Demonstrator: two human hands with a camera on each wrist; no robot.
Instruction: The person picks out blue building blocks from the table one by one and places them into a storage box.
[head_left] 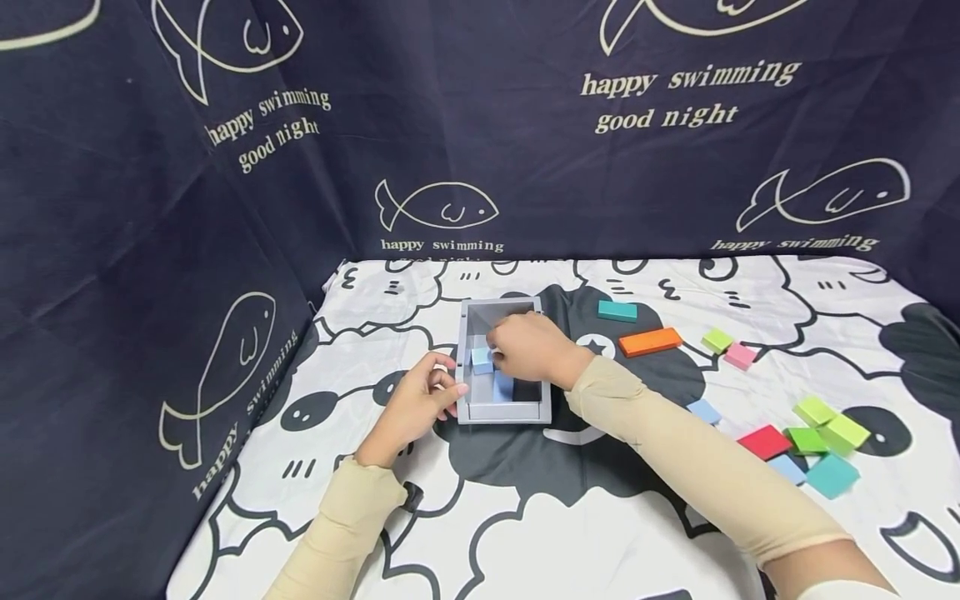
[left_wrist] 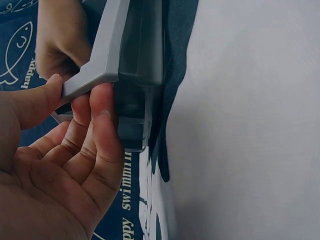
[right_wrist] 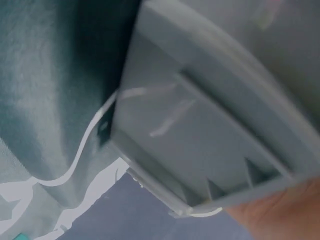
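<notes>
A grey open-topped box (head_left: 505, 412) stands on the patterned cloth. Two light blue blocks (head_left: 482, 360) lie inside it. My left hand (head_left: 420, 402) pinches the box's left rim; in the left wrist view the thumb is on top and the fingers are beneath. From the right, my right hand (head_left: 531, 346) reaches over the rim into the box, fingers bent downward beside the upper blue block. Its fingertips are mostly hidden, so whether they hold a block does not show. The right wrist view shows the box's ribbed outer wall (right_wrist: 165, 115) up close.
To the right lie a teal block (head_left: 617, 311), a long orange block (head_left: 650, 342), a lime block (head_left: 717, 339) and a pink block (head_left: 741, 355). Nearer are a blue block (head_left: 703, 411), a red block (head_left: 765, 442) and several more. Dark fabric (head_left: 450, 100) hangs behind and at left.
</notes>
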